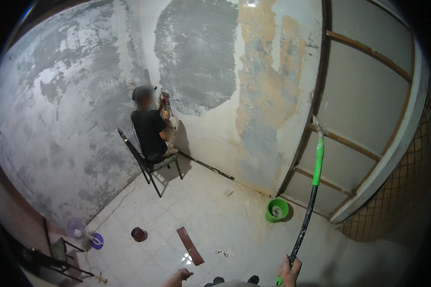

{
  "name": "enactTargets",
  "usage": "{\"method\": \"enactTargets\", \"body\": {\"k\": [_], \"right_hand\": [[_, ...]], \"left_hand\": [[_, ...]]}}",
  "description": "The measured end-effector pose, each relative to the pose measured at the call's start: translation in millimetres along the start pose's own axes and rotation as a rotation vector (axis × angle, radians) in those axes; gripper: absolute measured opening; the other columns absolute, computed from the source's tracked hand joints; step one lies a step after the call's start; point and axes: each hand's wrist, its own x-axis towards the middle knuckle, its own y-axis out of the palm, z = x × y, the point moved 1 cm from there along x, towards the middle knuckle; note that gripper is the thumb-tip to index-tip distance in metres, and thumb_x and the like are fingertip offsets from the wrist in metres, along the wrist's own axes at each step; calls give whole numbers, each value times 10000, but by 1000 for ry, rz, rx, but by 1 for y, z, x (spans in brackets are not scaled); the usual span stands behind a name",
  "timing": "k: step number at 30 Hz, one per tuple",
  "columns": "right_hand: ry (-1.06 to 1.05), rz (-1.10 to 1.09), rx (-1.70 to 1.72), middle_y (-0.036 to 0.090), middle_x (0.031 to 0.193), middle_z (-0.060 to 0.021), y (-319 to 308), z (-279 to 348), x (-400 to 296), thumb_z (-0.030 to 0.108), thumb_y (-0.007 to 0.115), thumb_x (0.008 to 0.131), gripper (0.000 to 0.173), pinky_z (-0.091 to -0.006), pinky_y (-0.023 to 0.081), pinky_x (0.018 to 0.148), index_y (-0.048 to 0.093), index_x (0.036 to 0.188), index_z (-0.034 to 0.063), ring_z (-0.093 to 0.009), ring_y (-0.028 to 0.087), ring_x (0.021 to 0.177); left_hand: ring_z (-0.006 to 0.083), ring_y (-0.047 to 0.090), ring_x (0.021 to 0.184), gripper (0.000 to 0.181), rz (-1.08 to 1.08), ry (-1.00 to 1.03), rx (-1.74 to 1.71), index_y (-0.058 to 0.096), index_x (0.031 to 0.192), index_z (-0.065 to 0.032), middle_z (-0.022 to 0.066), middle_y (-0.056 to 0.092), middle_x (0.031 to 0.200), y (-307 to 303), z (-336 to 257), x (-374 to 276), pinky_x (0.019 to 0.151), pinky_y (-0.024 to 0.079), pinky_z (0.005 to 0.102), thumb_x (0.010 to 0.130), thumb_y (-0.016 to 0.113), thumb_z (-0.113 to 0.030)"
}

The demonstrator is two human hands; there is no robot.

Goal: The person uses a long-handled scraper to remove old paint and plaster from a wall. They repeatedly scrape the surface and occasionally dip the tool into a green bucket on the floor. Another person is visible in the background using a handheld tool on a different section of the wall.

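My right hand [290,269] grips the lower part of a long black and green extension pole [310,201], just above its green end. The pole reaches up to a paint-smeared head [319,125], which overlaps a brown rail of the panelled door [362,93]; brush or scraper, I cannot tell. Low in the picture, my left hand [182,274] hangs with nothing seen in it, its thumb apart. Beyond it on the tiles lies a reddish-brown board [190,246]. A pair of scissors [222,253] rests to the right of that board.
Another person [149,132] sits on a chair [143,161] by the corner, holding a tool to the patchy wall [197,53]. A green bucket [277,210], a dark pot [139,234], a purple fan [77,229] and a second chair [59,249] stand on the floor. A cable trails along the left wall.
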Motion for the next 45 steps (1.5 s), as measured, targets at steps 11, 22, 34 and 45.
{"method": "enactTargets", "body": {"k": [11,22,34,45], "right_hand": [[-1,-75,-535,529,615,-210,-87,-132,54,299,687,942,390,-441,460,582,551,793,-34,-358,592,586],[653,174,-165,588,611,-83,-82,-205,229,311,675,967,357,-355,478,427,565,852,-9,-186,598,488],[731,132,-642,685,713,-154,68,-329,544,279,687,941,323,-417,539,503,621,896,-34,-257,673,552],[972,12,-373,711,874,-238,160,-412,673,176,662,925,317,-429,585,604,611,1104,-80,-314,728,681]], "left_hand": [[253,711,828,638,-140,288,-338,521,1357,-32,164,692,1063,-39,-150,-69,675,561,384,930,698,-473],[239,698,953,590,-192,360,-252,578,1303,29,207,711,1077,23,-204,-120,759,551,394,944,680,-427],[244,708,819,504,127,-431,-427,579,1273,-31,133,686,1056,-108,-95,-38,563,521,340,954,694,-404],[210,687,1012,453,-241,481,-398,513,1399,-53,115,676,1176,-416,-525,-4,843,537,327,1022,601,-288]]}}
